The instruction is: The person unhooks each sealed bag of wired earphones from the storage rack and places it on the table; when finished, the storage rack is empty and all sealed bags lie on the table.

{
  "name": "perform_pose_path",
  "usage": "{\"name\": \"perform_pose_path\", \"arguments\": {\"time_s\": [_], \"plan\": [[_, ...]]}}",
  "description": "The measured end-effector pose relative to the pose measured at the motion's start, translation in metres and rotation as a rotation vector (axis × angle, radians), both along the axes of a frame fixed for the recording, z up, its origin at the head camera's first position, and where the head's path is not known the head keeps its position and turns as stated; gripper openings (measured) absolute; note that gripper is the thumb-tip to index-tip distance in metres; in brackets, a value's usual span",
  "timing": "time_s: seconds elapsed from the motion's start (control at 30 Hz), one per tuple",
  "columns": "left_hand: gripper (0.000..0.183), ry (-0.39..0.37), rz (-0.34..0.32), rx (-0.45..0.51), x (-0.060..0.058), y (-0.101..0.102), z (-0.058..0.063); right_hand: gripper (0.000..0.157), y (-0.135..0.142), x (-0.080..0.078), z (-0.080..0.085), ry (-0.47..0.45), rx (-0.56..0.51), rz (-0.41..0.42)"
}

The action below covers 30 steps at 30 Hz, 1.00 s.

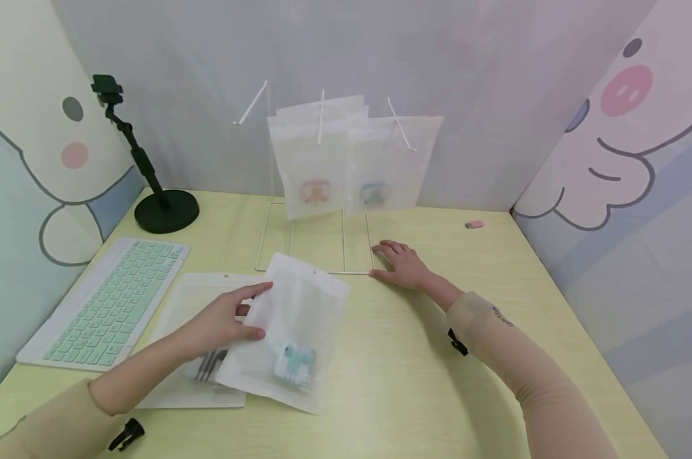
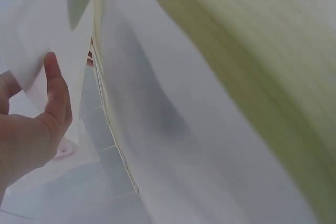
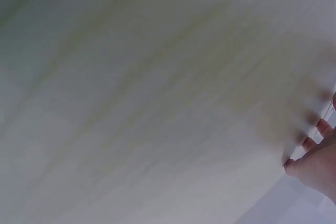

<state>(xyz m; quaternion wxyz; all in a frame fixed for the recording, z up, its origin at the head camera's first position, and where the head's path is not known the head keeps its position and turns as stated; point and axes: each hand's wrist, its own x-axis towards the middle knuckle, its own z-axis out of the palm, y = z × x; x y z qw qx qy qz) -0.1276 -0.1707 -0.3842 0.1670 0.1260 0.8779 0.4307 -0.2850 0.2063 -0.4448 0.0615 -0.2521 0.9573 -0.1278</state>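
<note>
My left hand (image 1: 222, 322) pinches the left edge of a white translucent packet (image 1: 294, 306), lifted at a tilt, with a coiled light-blue cable showing near its bottom. In the left wrist view, thumb and fingers of that hand (image 2: 37, 124) grip the packet (image 2: 52, 24). Below it, partly covered, another white packet (image 1: 191, 296) with a dark striped item lies on the table. My right hand (image 1: 403, 264) rests by the front right corner of a white wire rack (image 1: 351, 273), its fingertips at the base wire. Near the wood surface, the right wrist view catches the fingers (image 3: 310, 142).
Several white packets hang from the rack's middle hook (image 1: 321, 121) and right hook (image 1: 403, 127); the left hook (image 1: 250, 103) is bare. A mint keyboard (image 1: 118, 306) and a black phone stand (image 1: 166, 210) occupy the left side. A pink USB stick (image 1: 474, 224) lies back right.
</note>
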Motion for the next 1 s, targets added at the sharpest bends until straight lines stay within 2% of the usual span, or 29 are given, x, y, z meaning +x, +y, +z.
{"name": "perform_pose_path", "arguments": {"time_s": [0.27,0.37,0.57,1.0], "plan": [[0.079,0.07,-0.168,-0.17,-0.013,-0.004,-0.007,0.069,0.0,-0.001,-0.001,0.004,0.013,-0.001],[0.083,0.071,-0.201,-0.248,-0.019,-0.006,-0.011,0.069,0.0,0.0,0.0,0.011,0.01,0.004],[0.089,0.156,-0.27,-0.395,-0.025,-0.006,-0.021,0.068,0.0,0.001,0.001,0.02,0.002,0.009],[0.095,0.256,-0.237,-0.516,-0.017,0.009,-0.034,0.068,0.001,-0.003,-0.003,0.01,0.005,0.003]]}}
